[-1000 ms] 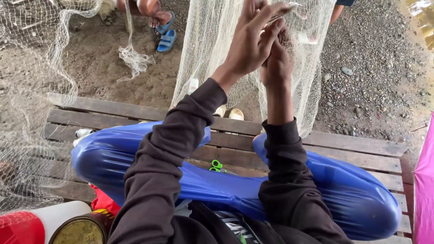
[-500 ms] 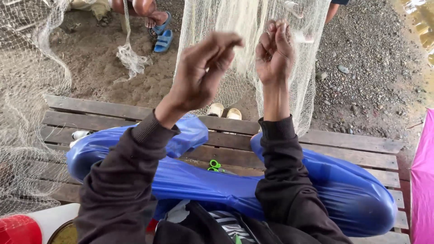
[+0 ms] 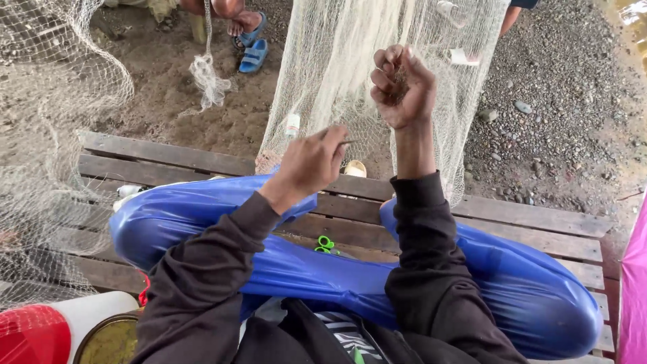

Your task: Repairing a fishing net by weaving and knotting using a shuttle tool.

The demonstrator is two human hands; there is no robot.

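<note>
Pale fine-mesh fishing net point(image 3: 337, 61) hangs in front of weathered wooden plank bench point(image 3: 526, 222), beyond its far edge. Right hand point(image 3: 403, 86) raised, fingers clamped on bunched mesh, keeping it taut. Left hand point(image 3: 311, 162) lower, fingers pinched together on thin netting needle point(image 3: 345, 142) at mesh. Small green scissors point(image 3: 326, 244) on bench, mid-plank, within reach.

We hold our right hand point(image 3: 403, 86) raised, wrist upright, fingers curled into a loose fist, while our left hand point(image 3: 311, 162) sits lower, fingers pinched together, forearms dark-sleeved.
</note>
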